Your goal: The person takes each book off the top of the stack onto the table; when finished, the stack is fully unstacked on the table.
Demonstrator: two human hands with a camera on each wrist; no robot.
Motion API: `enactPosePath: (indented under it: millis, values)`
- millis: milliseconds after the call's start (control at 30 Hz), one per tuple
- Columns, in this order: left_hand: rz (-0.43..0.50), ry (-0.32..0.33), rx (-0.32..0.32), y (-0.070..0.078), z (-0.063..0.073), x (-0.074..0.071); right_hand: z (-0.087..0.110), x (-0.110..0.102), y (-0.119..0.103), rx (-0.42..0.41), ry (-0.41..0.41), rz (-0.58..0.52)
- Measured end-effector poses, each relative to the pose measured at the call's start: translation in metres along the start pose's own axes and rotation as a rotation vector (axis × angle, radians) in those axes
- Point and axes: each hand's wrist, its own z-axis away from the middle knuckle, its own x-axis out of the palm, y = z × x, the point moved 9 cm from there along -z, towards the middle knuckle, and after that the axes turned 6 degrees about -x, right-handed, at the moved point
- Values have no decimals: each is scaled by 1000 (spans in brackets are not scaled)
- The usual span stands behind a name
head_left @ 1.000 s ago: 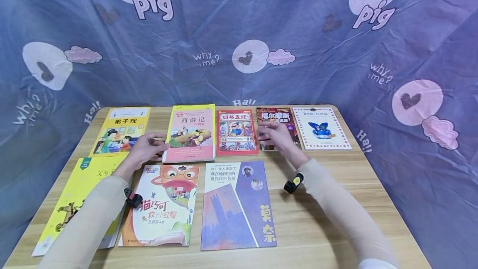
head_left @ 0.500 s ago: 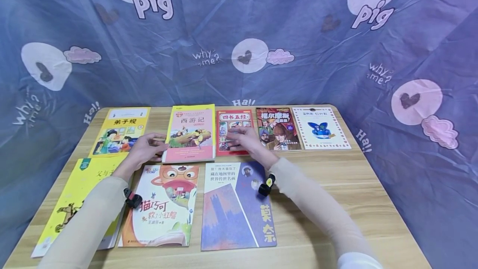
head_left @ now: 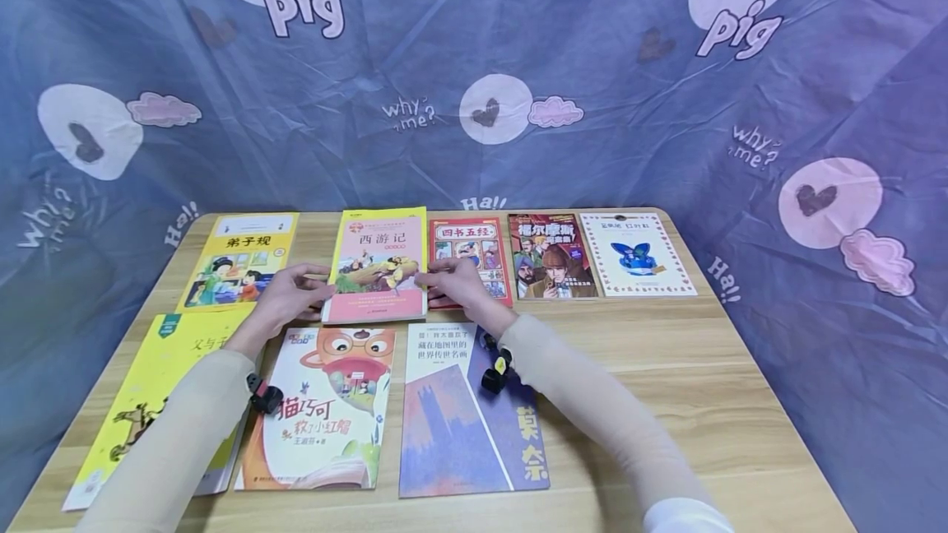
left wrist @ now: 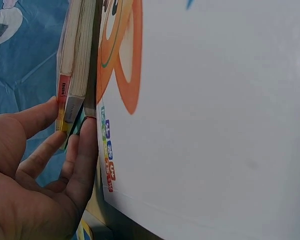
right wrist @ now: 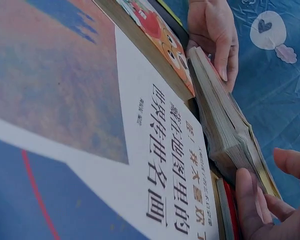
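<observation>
A pink-and-yellow book (head_left: pixel 379 266) lies at the back of the table, on top of a thick stack whose page edges (left wrist: pixel 80 55) show in the left wrist view. My left hand (head_left: pixel 291 296) grips the left side of this stack, its fingertips at the cover edge and the lower books. At the right side is my right hand (head_left: pixel 465 282), over the red book (head_left: pixel 467 249). One fingertip (right wrist: pixel 245 182) meets the page edges in the right wrist view, while another finger stands apart from the cover.
A yellow book (head_left: pixel 254 245) is at the back left, with a detective comic (head_left: pixel 551 257) and a white book (head_left: pixel 638 253) at the back right. In front lie a larger yellow book (head_left: pixel 148 385), an orange-fox book (head_left: pixel 326 401) and a purple-and-white book (head_left: pixel 444 426). Blue cloth (head_left: pixel 474 39) hangs behind.
My right hand has moved left from the detective comic, across the red book, to the right side of the stack. My left hand has stayed at the left side.
</observation>
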Motion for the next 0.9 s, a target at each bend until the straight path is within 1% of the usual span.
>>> enactPosePath:
  millis: [300, 400, 700, 900]
  values:
    - [-13, 20, -17, 1, 0, -1, -4, 3, 0, -8, 37, 73]
    - [-21, 26, -22, 0, -1, -1, -6, 3, 0, -5, 40, 83]
    - [-41, 35, -20, 0, 0, -1, -9, 0, 2, 38, 13, 108]
    - [-44, 40, -26, 0, -2, 0, -7, -7, 2, 30, 4, 81]
